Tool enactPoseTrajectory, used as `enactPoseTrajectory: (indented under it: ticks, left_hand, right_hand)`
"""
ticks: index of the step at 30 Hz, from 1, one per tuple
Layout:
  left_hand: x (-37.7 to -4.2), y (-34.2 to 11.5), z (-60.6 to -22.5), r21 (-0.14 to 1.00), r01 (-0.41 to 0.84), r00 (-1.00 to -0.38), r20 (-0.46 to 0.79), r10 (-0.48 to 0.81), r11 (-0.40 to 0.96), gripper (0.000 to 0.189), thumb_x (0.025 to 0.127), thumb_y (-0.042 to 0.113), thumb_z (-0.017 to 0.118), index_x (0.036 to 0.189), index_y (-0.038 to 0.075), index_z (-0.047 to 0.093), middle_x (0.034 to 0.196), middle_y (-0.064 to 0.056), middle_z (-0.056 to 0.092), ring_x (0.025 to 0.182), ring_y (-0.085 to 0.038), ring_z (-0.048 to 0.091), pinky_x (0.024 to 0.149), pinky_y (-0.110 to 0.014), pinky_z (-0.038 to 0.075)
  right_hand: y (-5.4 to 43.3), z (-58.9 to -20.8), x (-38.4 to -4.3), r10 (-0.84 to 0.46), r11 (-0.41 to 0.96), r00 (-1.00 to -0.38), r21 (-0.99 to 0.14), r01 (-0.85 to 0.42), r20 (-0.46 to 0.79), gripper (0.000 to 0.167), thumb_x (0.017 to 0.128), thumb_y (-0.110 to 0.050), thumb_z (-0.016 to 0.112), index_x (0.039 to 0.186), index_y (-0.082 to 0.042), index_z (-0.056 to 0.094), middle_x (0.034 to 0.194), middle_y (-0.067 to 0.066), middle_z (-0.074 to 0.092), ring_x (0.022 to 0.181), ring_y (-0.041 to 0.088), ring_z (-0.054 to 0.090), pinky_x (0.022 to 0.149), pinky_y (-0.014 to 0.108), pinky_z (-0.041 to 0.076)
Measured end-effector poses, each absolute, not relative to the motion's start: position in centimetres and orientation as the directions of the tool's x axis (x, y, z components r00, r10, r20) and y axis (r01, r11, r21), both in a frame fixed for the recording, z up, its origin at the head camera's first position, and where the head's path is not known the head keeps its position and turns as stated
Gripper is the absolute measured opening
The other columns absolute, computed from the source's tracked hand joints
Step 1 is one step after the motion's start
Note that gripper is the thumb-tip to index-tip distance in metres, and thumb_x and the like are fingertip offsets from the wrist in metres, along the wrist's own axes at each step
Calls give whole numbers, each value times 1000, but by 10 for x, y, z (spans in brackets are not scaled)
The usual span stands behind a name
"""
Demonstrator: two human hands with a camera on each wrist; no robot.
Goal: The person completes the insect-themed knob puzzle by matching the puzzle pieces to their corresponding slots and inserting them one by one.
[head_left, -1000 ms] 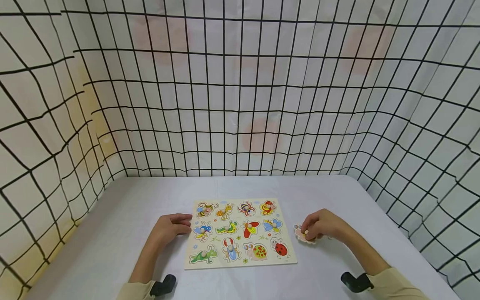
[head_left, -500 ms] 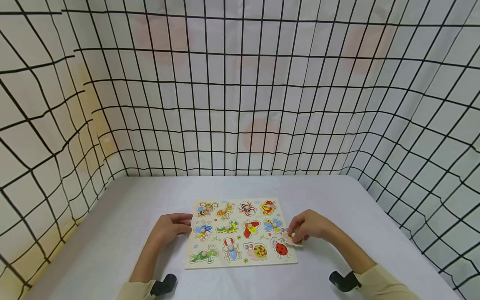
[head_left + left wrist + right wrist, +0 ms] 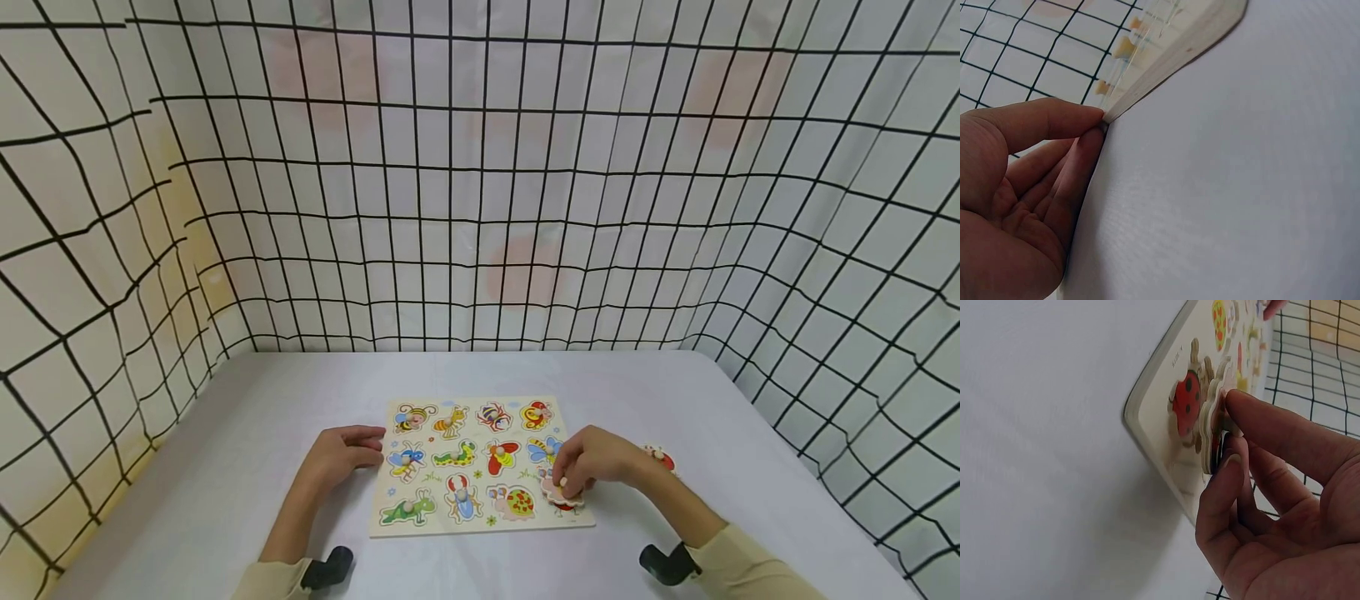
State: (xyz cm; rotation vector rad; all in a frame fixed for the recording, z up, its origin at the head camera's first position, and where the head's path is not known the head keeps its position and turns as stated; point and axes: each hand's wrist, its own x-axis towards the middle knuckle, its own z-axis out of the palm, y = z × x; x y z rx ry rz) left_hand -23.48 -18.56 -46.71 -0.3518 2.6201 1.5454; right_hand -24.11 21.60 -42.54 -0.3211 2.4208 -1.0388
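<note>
A wooden peg puzzle board (image 3: 480, 527) printed with insects lies flat on the table. My right hand (image 3: 600, 460) pinches a knobbed puzzle piece (image 3: 551, 492), pale pink with a scalloped edge, over the board's right side. In the right wrist view the piece (image 3: 1210, 422) is tilted close above the red ladybug recess (image 3: 1186, 403). My left hand (image 3: 333, 458) rests on the table at the board's left edge, its thumb and fingertips touching that edge; the left wrist view shows the fingertips (image 3: 1094, 119) right at the board's side (image 3: 1179, 59).
Another puzzle piece (image 3: 658, 457), red and white, lies on the table right of the board, partly behind my right forearm. The snail recess (image 3: 513, 503) shows its printed picture; several pieces with knobs sit in other recesses. Black-grid white walls (image 3: 465, 250) stand around the table.
My right hand has carried the pink puzzle piece leftward from the table to over the board's right side, uncovering the red piece. My left hand stays at the board's edge.
</note>
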Motion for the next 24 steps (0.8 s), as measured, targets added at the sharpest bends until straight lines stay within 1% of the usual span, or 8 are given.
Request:
enactPoseTrajectory:
  ticks: [6, 14, 24]
  left_hand:
    - [-235, -185, -466, 857, -235, -971, -185, -151, 460, 38, 85, 10, 76, 123, 9, 73, 96, -2, 74, 92, -21, 61, 83, -34, 46]
    - [-235, -185, -466, 856, -233, -971, -183, -151, 462, 38, 85, 10, 76, 123, 10, 73, 95, -2, 74, 92, -21, 61, 83, -33, 46]
    - [-235, -186, -467, 854, -231, -972, -180, -152, 466, 37, 86, 10, 75, 123, 10, 73, 96, -2, 74, 93, -21, 61, 84, -35, 46]
  right_hand:
    - [204, -428, -243, -418, 675, -842, -736, -37, -341, 11, 73, -7, 83, 82, -9, 77, 69, 1, 61, 68, 16, 57, 62, 28, 46]
    - [186, -430, -242, -436, 682, -832, -729, -56, -344, 11, 73, -7, 83, 81, -10, 78, 68, 1, 65, 66, 15, 57, 65, 29, 46]
    - [165, -431, -236, -475, 656, -817, -750, -82, -327, 11, 72, -4, 84, 80, -8, 78, 64, 0, 64, 61, 12, 55, 60, 26, 44]
